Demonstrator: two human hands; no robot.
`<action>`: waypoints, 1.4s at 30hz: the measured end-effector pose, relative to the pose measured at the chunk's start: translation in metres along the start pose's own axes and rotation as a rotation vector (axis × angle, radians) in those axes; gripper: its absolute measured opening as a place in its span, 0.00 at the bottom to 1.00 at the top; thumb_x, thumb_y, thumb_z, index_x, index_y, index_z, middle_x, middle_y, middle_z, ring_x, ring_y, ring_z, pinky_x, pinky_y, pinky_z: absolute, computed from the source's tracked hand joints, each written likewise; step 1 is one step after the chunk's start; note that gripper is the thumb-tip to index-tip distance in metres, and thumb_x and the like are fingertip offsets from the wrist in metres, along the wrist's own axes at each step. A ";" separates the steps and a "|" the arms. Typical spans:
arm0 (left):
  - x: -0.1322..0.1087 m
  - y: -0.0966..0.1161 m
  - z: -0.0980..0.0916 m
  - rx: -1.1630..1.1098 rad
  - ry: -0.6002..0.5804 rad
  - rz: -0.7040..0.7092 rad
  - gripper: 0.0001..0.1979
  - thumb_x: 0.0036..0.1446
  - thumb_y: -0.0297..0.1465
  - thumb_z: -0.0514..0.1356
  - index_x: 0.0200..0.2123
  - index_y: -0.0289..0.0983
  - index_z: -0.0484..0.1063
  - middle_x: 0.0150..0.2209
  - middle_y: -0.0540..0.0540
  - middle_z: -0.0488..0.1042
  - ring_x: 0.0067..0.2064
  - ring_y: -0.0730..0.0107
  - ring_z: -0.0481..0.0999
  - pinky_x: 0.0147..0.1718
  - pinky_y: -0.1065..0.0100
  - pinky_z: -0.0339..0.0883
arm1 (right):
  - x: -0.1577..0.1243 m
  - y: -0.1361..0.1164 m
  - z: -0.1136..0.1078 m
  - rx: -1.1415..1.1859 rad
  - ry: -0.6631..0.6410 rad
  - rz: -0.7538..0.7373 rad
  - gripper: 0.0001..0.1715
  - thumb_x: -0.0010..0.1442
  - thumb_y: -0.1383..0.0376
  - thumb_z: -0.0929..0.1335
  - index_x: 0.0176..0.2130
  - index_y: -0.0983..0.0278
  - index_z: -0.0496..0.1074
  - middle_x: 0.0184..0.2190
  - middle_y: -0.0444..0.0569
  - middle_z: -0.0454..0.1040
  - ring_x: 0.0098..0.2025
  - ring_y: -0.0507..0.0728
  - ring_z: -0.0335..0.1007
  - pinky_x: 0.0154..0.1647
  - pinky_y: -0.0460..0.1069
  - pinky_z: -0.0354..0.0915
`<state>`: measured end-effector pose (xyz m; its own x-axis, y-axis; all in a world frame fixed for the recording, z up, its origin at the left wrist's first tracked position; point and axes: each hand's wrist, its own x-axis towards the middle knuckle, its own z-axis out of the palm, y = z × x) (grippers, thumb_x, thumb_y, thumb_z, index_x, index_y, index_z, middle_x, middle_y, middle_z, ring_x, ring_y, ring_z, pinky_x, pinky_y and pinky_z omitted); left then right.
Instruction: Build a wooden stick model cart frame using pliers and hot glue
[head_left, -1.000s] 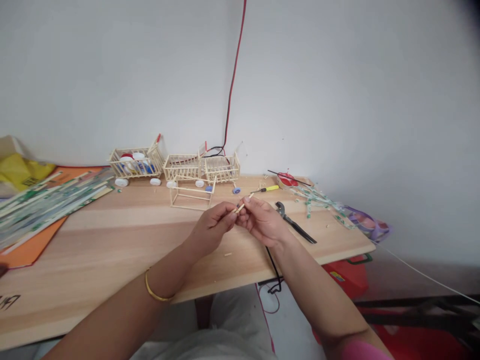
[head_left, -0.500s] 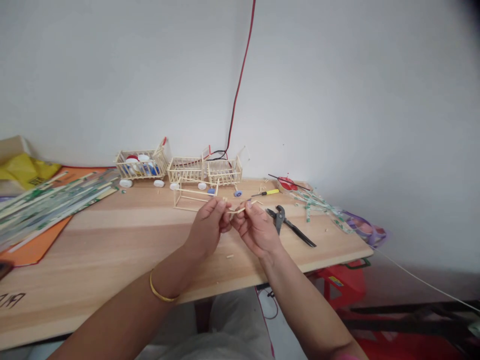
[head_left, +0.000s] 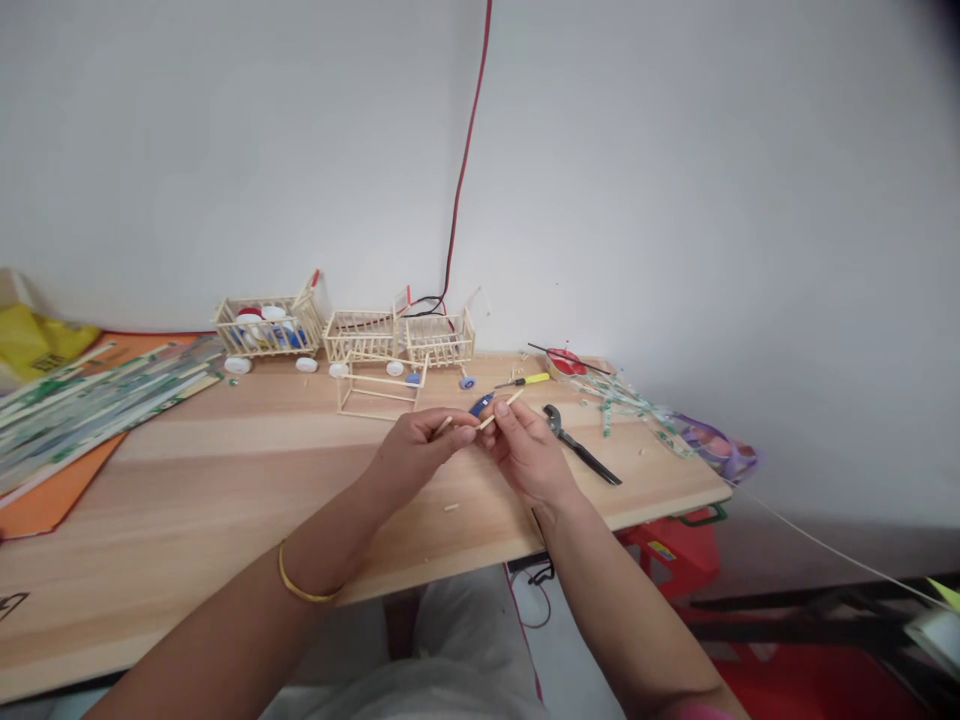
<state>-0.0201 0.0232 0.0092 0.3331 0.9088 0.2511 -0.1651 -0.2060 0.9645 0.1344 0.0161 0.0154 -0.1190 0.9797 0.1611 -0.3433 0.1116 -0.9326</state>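
Head view: thin, pale wooden stick [head_left: 507, 404]

- Three stick carts [head_left: 362, 335] stand in a row at the back of my bench [head_left: 225, 480].
- An open stick frame [head_left: 381, 388] sits just before them.
- Pliers [head_left: 579, 452] and a screwdriver [head_left: 525, 380] lie to my right.
- Strips [head_left: 90, 395] lie on an orange sheet [head_left: 45, 500] to my left.
- A red cable [head_left: 465, 160] runs up the wall.
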 end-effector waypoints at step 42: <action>0.010 -0.016 -0.004 -0.769 -0.038 -0.338 0.06 0.55 0.31 0.60 0.33 0.33 0.74 0.37 0.45 0.72 0.40 0.70 0.70 0.44 0.65 0.67 | 0.012 0.001 0.000 -0.836 -0.081 -0.159 0.13 0.55 0.60 0.68 0.38 0.59 0.60 0.24 0.39 0.72 0.26 0.52 0.69 0.31 0.47 0.62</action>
<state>-0.0180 0.0374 -0.0043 0.5069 0.8616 -0.0256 -0.6332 0.3923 0.6672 0.1329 0.0279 0.0164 -0.2046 0.9307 0.3031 0.4346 0.3639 -0.8239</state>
